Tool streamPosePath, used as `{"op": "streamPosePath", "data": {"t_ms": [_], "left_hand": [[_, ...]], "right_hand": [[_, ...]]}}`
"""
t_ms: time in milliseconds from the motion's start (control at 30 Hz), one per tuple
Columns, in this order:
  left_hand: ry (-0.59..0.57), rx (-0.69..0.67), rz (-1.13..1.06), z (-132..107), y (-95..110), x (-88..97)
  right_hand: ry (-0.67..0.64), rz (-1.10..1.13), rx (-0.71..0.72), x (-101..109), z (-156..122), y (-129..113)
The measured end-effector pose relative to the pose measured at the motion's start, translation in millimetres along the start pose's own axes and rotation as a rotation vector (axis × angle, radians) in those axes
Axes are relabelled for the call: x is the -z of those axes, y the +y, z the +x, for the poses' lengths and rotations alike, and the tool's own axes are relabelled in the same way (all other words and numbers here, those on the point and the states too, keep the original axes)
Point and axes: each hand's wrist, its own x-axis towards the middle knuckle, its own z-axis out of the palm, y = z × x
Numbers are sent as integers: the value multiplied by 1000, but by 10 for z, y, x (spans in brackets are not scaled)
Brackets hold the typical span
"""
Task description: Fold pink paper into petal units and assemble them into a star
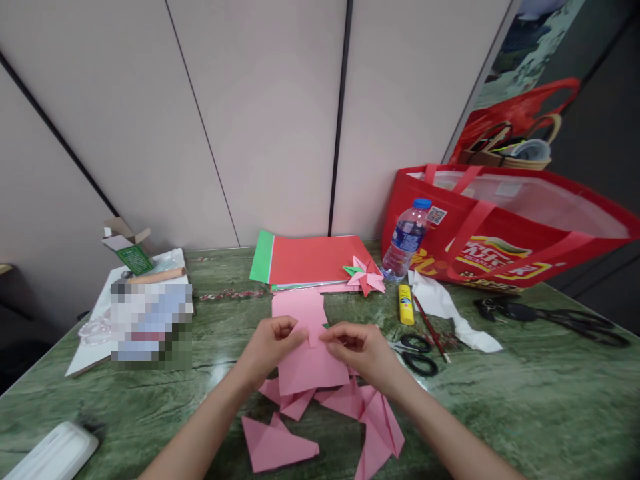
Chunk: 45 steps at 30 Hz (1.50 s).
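Observation:
A small pink piece of paper (313, 337) is pinched between my two hands. My left hand (277, 343) has its fingertips closed at the left side of this piece, and my right hand (356, 348) pinches its right side. Beneath them lie flat pink paper sheets (311, 379), partly covered by my fingers. Several folded pink paper pieces (276, 445) are spread along the near side of the sheets. Just right of my right hand rests a pair of scissors (420, 362) with black handles, its blades partly hidden.
Behind the sheets lie a red paper stack (315, 259) and a folded paper star (366, 275). To the right are a yellow glue stick (406, 305), a pencil (433, 330), a water bottle (404, 243) and a red bag (470, 233). A green box (133, 257) stands left.

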Motion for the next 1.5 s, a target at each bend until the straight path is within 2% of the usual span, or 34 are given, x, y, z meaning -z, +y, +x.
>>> {"op": "streamPosePath", "data": {"t_ms": [600,800,933,1033,1167,1233,1300,1367,1500], "left_hand": [[2,33,-32,-2,-27,-43],[20,-61,71,-11,-1,-49],[18,-183,169,-24,12,-59],[58,-289,236,-48,37,-75],[192,-391,345,-96,57,-87],[276,-432,404,-120,53,-83],[307,-472,442,-137,42,-79],[269,-491,449,-143,29,-81],[110,-474,401,-126,0,-104]], "right_hand": [[-3,-27,6,-19,-6,-6],[16,-49,38,-17,-3,-8],[105,1,103,-8,-15,-30],[144,35,139,0,-34,-67],[148,-109,211,6,-68,-130],[166,-171,291,8,-82,-156],[191,-210,382,13,-91,-173],[210,-253,464,23,-94,-175],[228,-398,621,48,-85,-129]]}}
